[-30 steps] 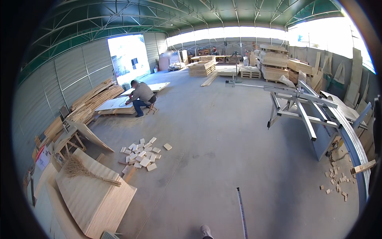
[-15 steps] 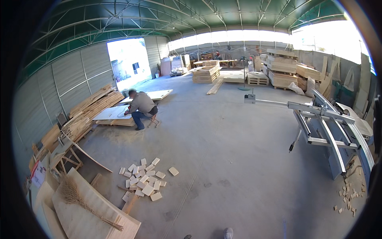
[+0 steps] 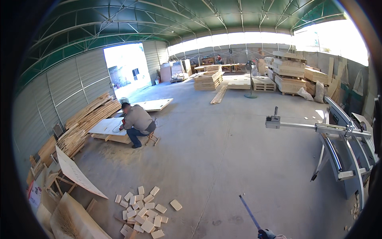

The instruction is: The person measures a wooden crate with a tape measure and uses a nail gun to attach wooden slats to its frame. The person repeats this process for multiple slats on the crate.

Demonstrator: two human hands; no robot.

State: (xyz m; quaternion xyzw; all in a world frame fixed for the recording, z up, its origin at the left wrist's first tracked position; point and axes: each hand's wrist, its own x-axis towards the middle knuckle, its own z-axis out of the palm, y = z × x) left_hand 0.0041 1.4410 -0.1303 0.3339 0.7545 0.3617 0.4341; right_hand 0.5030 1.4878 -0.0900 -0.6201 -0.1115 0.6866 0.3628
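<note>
At the bottom edge, right of the middle, my right hand [image 3: 267,234] wears a dark glove and is closed round a long, thin blue-grey rod [image 3: 250,211]. The rod slants up and to the left over the concrete floor, and its far tip is small and dark. What kind of tool it is cannot be made out. My left hand is out of view. Left of the rod, a loose heap of small pale wooden blocks [image 3: 145,212] lies on the floor, apart from my hand.
A co-worker [image 3: 137,121] sits on a small stool [image 3: 152,138], bent over a pale board [image 3: 106,128]. A metal sliding-table machine [image 3: 336,137] stands at right. Stacked timber [image 3: 288,71] fills the back right; leaning boards [image 3: 75,171] and a straw broom [image 3: 67,223] are at left.
My right hand has come into view with the rod. The machine, blocks and boards sit lower in the picture, and my shoes have left its lower edge.
</note>
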